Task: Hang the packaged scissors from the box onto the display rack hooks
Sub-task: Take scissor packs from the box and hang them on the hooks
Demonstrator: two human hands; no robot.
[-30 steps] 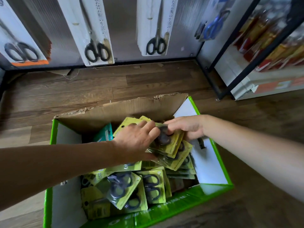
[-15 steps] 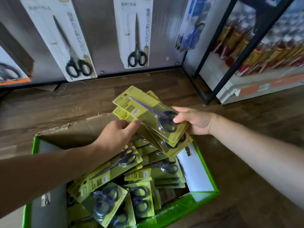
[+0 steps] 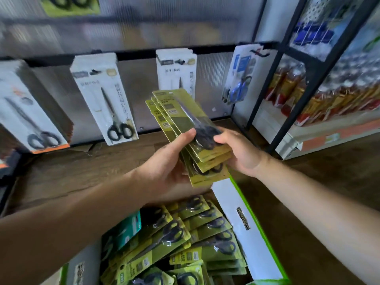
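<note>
A fanned stack of several yellow-green scissors packs (image 3: 181, 118) is held up between both hands above the box. My left hand (image 3: 164, 163) grips the stack's lower left side, thumb on top. My right hand (image 3: 240, 153) holds its lower right edge by the black handles. Below them, the green and white cardboard box (image 3: 244, 225) lies open, with many more yellow-green packs (image 3: 185, 239) and a teal pack (image 3: 127, 229) inside. The display rack (image 3: 139, 54) behind carries hanging white scissors packs (image 3: 107, 95) on its black rail.
More white packs (image 3: 174, 68) and a blue-handled scissors pack (image 3: 239, 79) hang to the right; orange-trimmed packs (image 3: 30, 112) hang at the left. A black-framed shelf (image 3: 320, 64) of red and gold packets stands at the right. Wooden floor (image 3: 67, 171) lies between box and rack.
Both hands have lifted the stack of packs out of the box and raised it toward the rack. The view has tilted up, so the box sits lower in frame.
</note>
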